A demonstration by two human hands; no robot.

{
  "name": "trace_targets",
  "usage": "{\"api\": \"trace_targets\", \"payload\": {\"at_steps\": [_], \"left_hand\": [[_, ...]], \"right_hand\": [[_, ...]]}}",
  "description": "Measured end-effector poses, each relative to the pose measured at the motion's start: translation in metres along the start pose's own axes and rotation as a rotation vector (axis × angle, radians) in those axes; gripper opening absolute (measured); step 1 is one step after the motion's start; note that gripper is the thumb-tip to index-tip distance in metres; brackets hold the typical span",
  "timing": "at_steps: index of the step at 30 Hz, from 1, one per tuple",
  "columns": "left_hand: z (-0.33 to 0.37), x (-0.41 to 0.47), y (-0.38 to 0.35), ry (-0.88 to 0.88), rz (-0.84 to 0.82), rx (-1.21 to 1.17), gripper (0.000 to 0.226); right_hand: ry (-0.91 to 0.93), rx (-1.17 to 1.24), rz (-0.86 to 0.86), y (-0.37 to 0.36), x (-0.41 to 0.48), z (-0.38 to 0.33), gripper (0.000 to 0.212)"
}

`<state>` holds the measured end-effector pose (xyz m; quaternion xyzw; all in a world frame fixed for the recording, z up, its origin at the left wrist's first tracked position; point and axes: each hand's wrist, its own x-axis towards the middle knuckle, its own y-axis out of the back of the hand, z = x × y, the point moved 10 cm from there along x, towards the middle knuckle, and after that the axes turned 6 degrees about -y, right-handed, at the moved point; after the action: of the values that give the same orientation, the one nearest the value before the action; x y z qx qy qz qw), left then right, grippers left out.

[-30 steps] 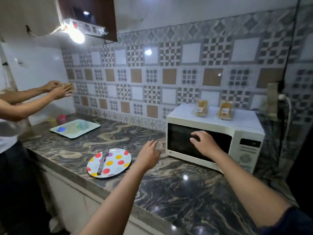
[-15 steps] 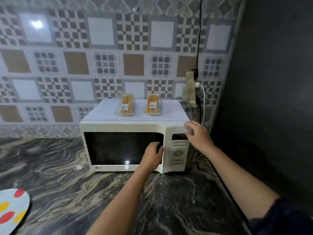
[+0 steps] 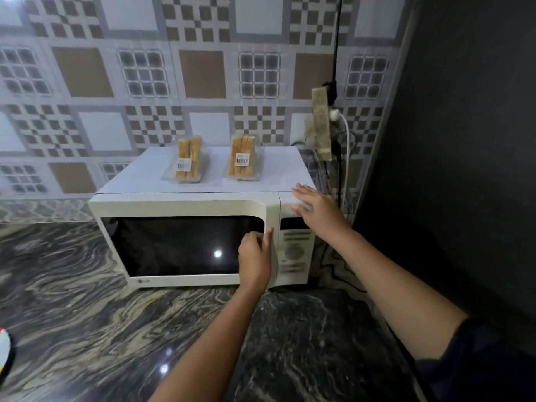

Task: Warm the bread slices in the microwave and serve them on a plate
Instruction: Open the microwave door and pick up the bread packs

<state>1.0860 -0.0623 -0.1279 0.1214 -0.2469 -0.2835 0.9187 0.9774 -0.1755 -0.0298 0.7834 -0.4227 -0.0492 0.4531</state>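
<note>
Head-worn view of a kitchen corner, looking down at a dark, marble-veined stone counter (image 3: 87,329). At centre, a white boxy microwave oven (image 3: 185,207) with a dark glass door (image 3: 179,245), shut, pushed back against the patterned tile wall.

On the oven's flat top, toward 12 o'clock from the door: two clear plastic packets of golden-brown bread slices (image 3: 188,163), side by side, sealed and labelled, not yet inside. Only a sliver of a white plate with coloured spots (image 3: 4,352) visible at the frame's 8 o'clock edge, well apart from the oven.

Left hand (image 3: 255,259) at the door's 3 o'clock edge, fingers curled round the door's lip, thumb up along the seam beside the control panel (image 3: 295,250). Right hand (image 3: 316,207) at the oven's upper front corner, about 2 o'clock from the left hand, fingers spread flat and holding nothing, palm pressed on the casing.

Likely step: opening the door. Best done by pulling the lip outward and swinging toward 9 o'clock, steady rather than jerked, while bracing down with the flat right palm to stop the light oven from sliding forward on the polished stone. Worth keeping the pull level to avoid shaking the packets off the top. Bread to be unwrapped before going inside.
</note>
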Motion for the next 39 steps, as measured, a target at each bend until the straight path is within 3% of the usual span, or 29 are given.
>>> {"api": "trace_targets", "payload": {"at_steps": [5,17,25,29,34,39], "left_hand": [[0.006,-0.007,-0.002,-0.002,0.027,-0.042,0.038],[0.007,-0.011,0.001,0.048,-0.152,-0.045,0.039],[-0.008,-0.074,0.041,-0.009,-0.106,-0.158,0.035],[-0.006,-0.091,0.057,0.005,-0.151,-0.163,0.034],[-0.002,-0.123,0.089,-0.038,-0.177,-0.158,0.030],[-0.009,-0.163,0.147,-0.130,-0.174,-0.093,0.029]], "right_hand": [[-0.027,0.005,0.009,-0.001,0.001,0.001,0.047],[-0.086,-0.098,0.034,-0.002,0.000,-0.003,0.047],[-0.103,-0.103,0.109,-0.004,-0.011,-0.008,0.044],[-0.170,0.168,0.171,-0.004,-0.045,-0.024,0.033],[0.028,0.349,-0.062,-0.031,-0.108,-0.095,0.029],[0.162,0.355,-0.065,-0.055,-0.170,-0.160,0.024]]}}
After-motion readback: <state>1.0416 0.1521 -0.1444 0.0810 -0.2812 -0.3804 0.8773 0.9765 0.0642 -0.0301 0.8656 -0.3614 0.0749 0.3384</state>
